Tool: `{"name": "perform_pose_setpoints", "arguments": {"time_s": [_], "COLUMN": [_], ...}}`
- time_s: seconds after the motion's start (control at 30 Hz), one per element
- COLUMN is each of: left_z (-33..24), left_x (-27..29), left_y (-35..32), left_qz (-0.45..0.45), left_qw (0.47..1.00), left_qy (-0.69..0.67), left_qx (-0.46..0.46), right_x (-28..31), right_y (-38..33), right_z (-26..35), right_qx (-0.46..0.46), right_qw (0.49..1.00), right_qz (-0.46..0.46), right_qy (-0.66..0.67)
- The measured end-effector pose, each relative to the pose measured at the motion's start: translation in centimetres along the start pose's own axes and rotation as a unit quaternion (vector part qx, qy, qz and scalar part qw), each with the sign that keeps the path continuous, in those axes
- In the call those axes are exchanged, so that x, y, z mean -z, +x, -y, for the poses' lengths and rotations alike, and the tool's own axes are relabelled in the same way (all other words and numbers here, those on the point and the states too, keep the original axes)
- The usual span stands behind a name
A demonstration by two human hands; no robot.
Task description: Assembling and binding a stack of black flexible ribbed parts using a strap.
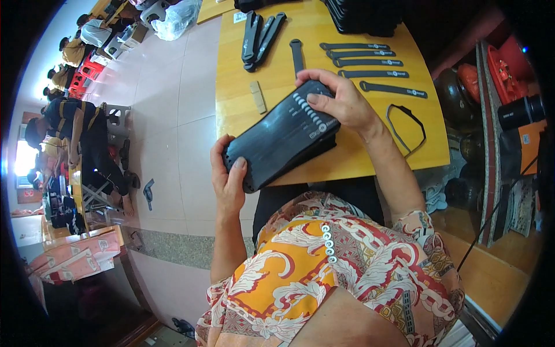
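Nearest to us, our left hand [228,182] grips the near end of a thick stack of black straps [281,136], the thumb lying on top and the fingers curled underneath, clamped on the bundle. The stack hangs at the front edge of the yellow wooden counter [237,104], tilted so its far end sits higher and over the counter top. There our right hand [341,101] closes over that far end, fingers [315,78] bent down across the topmost strap and pressed together on it, beside a row of pale dots along the strap.

Just right of the right wrist, a thin black loop [407,124] lies flat on the counter. A small tan block [258,96] lies to the left of the stack. Farther on, five single black straps [370,63] are laid out in a row, parallel and apart from each other, with one more strap [296,55] lying lengthwise beside them. Beyond, a loose bunch of straps [260,37] lies on the counter, and a dark pile [364,14] stands at the far edge. Away to the left, other people [75,124] sit across the tiled floor.
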State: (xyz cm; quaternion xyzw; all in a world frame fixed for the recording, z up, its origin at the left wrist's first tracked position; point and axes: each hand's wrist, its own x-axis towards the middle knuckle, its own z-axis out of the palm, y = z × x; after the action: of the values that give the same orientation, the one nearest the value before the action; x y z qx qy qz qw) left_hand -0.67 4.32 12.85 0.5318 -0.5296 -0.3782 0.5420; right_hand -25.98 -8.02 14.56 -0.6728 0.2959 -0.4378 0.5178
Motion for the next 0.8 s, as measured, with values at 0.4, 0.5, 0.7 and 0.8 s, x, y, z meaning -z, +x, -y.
{"name": "perform_pose_setpoints", "arguments": {"time_s": [0.4,0.5,0.7,0.8], "left_z": [-0.6,-0.4,-0.9,-0.5], "left_x": [0.7,0.8,0.8,0.8], "left_y": [-0.7,-0.8,-0.5,-0.1], "left_qz": [0.010,0.007,0.008,-0.005], "left_qw": [0.999,0.999,1.000,1.000], "left_qy": [0.026,0.024,0.001,-0.010], "left_qx": [-0.030,-0.041,-0.025,-0.029], "right_x": [-1.2,-1.4,-1.5,-1.4], "right_y": [-0.3,-0.3,-0.4,0.1], "right_z": [2.2,2.1,1.2,1.3], "right_qx": [-0.068,-0.091,-0.037,-0.026], "right_qw": [0.997,0.994,0.994,0.992], "right_qz": [-0.013,-0.012,-0.050,-0.036], "right_qy": [-0.028,-0.054,-0.093,-0.122]}}
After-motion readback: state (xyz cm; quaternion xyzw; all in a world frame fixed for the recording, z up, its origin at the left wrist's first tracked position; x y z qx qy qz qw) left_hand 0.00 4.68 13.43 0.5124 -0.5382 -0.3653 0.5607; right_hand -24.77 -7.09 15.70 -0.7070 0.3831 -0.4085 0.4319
